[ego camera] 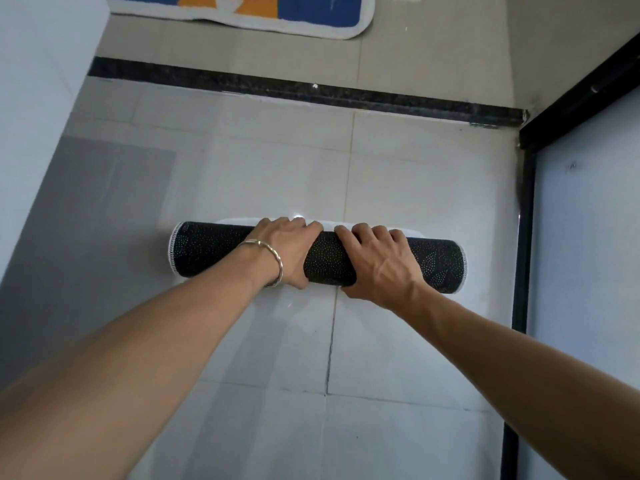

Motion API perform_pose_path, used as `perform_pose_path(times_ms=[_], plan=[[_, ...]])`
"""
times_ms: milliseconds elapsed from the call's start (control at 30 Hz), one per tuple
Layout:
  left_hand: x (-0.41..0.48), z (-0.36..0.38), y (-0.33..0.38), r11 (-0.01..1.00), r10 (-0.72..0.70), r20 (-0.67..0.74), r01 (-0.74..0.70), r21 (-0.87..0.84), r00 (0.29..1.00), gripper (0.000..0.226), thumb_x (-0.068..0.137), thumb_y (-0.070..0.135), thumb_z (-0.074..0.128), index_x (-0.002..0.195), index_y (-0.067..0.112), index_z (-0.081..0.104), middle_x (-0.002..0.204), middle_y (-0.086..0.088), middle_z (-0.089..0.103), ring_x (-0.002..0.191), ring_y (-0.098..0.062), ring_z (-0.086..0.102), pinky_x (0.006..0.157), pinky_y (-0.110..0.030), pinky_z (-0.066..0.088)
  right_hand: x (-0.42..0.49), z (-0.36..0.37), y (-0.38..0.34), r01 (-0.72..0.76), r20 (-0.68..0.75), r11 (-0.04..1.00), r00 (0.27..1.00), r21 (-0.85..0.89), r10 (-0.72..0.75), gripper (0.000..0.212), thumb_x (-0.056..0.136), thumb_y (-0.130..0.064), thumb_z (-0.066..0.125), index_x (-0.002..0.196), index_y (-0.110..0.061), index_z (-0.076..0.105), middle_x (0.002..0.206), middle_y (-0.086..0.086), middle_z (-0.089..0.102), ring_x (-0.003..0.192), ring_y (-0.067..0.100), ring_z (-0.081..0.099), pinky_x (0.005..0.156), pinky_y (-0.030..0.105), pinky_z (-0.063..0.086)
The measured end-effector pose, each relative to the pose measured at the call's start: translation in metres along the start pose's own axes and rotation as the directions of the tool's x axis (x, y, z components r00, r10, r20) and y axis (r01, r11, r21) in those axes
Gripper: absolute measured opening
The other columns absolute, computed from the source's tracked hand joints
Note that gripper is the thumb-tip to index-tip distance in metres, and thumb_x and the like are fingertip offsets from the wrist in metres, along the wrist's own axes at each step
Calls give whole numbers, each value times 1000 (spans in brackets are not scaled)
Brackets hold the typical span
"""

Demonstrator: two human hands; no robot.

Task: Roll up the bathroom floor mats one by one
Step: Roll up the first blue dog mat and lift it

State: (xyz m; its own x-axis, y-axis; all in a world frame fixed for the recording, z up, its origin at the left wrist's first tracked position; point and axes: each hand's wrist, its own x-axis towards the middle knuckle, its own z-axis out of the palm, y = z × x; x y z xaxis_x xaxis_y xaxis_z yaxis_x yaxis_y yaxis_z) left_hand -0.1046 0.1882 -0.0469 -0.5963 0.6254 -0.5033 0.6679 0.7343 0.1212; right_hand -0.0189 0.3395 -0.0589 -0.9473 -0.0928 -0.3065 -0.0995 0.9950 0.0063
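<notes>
A mat rolled into a black tube [207,249] with white dots and white stitched ends lies across the pale floor tiles. A thin strip of its white edge shows flat on the far side. My left hand [285,251], a metal bangle on its wrist, grips the roll near the middle with fingers curled over the top. My right hand [375,261] grips it right beside the left, fingers over the top as well. A second mat [332,15], blue and orange with a white border, lies flat on the floor beyond the dark threshold.
A dark stone threshold strip [311,90] crosses the floor ahead of the roll. A black-framed panel [526,209] runs along the right. A white wall or fixture [41,98] stands at the left. Open tiles [329,393] stretch between me and the roll.
</notes>
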Motion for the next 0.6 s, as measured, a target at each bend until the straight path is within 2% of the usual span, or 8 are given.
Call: perform_pose_path(times_ms=[100, 200, 233, 300, 400, 500, 600], plan=[[-10, 15, -1, 983, 58, -189, -23, 183, 980, 85, 66, 45, 71, 136, 25, 28, 123, 0, 49, 112, -24, 50, 96, -42, 35, 13, -14, 7, -26, 116, 988, 993, 153, 8, 74, 67, -47, 70, 128, -24, 36, 113, 3, 55, 99, 28, 57, 86, 40, 45], [-14, 29, -7, 936, 133, -362, 3, 352, 923, 95, 55, 44, 80, 132, 22, 28, 116, -3, 54, 106, -26, 54, 95, -52, 36, 19, -27, 15, -174, 382, 905, 924, 388, 14, 75, 63, -54, 73, 125, -24, 42, 108, 0, 61, 93, 24, 61, 82, 35, 52], [-14, 30, -7, 931, 142, -370, 3, 365, 918, 92, 54, 41, 81, 129, 22, 30, 112, -3, 55, 103, -27, 55, 94, -53, 37, 16, -25, 14, -197, 395, 884, 919, 423, 16, 77, 63, -56, 74, 126, -24, 42, 108, 0, 61, 94, 23, 60, 83, 35, 53], [-13, 26, -5, 932, 123, -289, -10, 363, 949, 83, 62, 38, 77, 127, 22, 28, 113, -2, 54, 103, -26, 54, 94, -52, 36, 6, -21, 7, -142, 267, 894, 963, 426, 26, 82, 64, -56, 72, 131, -24, 39, 115, 1, 57, 100, 24, 58, 87, 37, 50], [-3, 9, -3, 961, 73, -150, -30, 276, 986, 78, 70, 42, 71, 133, 25, 28, 121, 0, 49, 112, -25, 49, 98, -47, 33, -3, -9, -3, -17, 27, 976, 1000, 219, 12, 99, 65, -59, 71, 143, -21, 24, 131, 5, 46, 115, 27, 50, 98, 42, 41], [4, -3, -5, 977, 77, -74, -60, 205, 994, 80, 67, 44, 72, 133, 27, 30, 120, 2, 50, 112, -24, 49, 98, -44, 35, -4, -4, -8, -40, 19, 997, 999, 72, 38, 110, 64, -59, 72, 147, -20, 10, 133, 7, 43, 114, 30, 49, 98, 45, 39], [2, 0, -6, 984, 73, -92, -57, 169, 993, 82, 67, 43, 70, 137, 28, 28, 125, 3, 49, 117, -23, 46, 107, -47, 26, 1, -6, -6, -54, 51, 990, 998, 130, 48, 96, 67, -49, 70, 142, -24, 16, 123, 6, 49, 104, 30, 54, 88, 43, 44]])
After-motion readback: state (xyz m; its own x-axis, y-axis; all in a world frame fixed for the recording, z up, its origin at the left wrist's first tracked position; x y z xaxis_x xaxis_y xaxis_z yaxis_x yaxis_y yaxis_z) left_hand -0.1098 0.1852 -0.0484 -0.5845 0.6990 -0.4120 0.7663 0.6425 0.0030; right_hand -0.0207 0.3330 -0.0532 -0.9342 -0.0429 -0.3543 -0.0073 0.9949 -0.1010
